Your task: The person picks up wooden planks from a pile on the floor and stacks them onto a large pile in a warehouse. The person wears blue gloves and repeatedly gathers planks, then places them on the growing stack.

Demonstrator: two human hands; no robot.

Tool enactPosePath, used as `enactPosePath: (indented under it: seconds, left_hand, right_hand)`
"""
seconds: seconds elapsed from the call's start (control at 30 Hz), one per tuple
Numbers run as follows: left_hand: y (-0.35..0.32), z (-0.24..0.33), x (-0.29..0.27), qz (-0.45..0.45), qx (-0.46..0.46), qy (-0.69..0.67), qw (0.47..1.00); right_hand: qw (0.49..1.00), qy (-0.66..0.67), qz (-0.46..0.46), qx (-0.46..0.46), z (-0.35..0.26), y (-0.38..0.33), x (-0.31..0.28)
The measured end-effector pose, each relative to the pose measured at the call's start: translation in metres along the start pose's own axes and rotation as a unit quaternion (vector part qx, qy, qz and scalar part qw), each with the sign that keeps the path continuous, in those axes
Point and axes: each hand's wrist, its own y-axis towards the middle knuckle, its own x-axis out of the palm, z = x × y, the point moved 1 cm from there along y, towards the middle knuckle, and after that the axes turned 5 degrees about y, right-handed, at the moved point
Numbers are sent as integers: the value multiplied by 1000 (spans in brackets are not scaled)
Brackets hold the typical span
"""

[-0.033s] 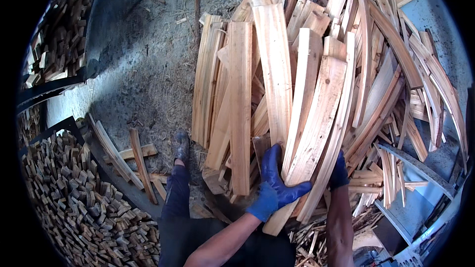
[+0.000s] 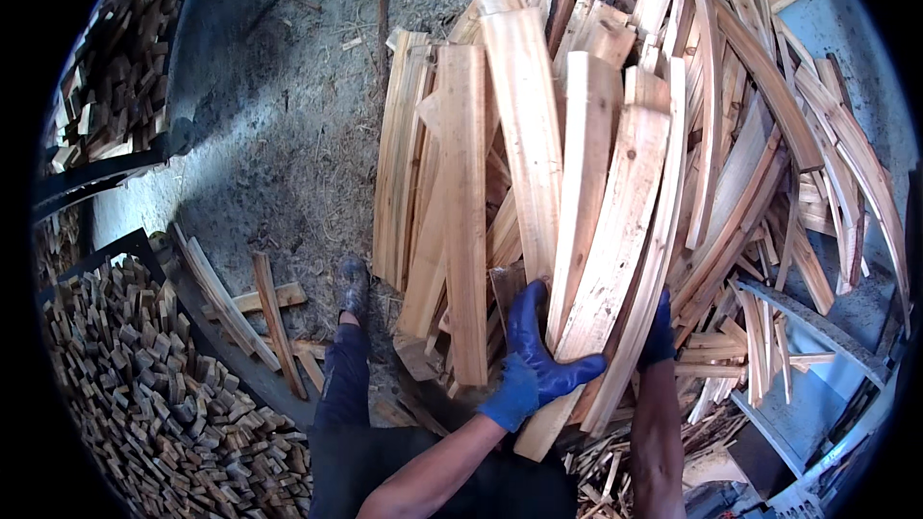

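Note:
Pale, rough-edged wooden slats stand in a bundle in front of me, their lower ends toward my body. My left hand, in a blue glove, grips the bundle low on its left side. Its thumb lies across the front of a slat, and the other fingers point up along the left edge. On the bundle's right side my right hand, also blue-gloved, holds against the outermost slat, with its fingers mostly hidden behind the wood. More long slats lean just left of my left hand.
A large heap of slats spreads at the right, over blue metal framing. Stacked short wood pieces fill the lower left, with another stack at the upper left. A few loose slats lie near my left foot.
The bundled slats have tilted very slightly to the left at their upper ends. Both hands keep nearly the same places on them.

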Motion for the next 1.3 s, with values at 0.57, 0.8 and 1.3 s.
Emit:
enactPosePath:
  seconds: [0.57, 0.8, 1.3]
  left_hand:
    - [-122, 163, -10, -128, 10, -284, 950]
    - [-140, 195, -80, -84, 36, -394, 915]
    - [-30, -39, -312, 166, -265, -672, 671]
  right_hand:
    - [990, -104, 24, -97, -173, -277, 73]
    - [969, -233, 8, -83, -206, -305, 137]
    - [824, -419, -316, 212, 13, -45, 513]
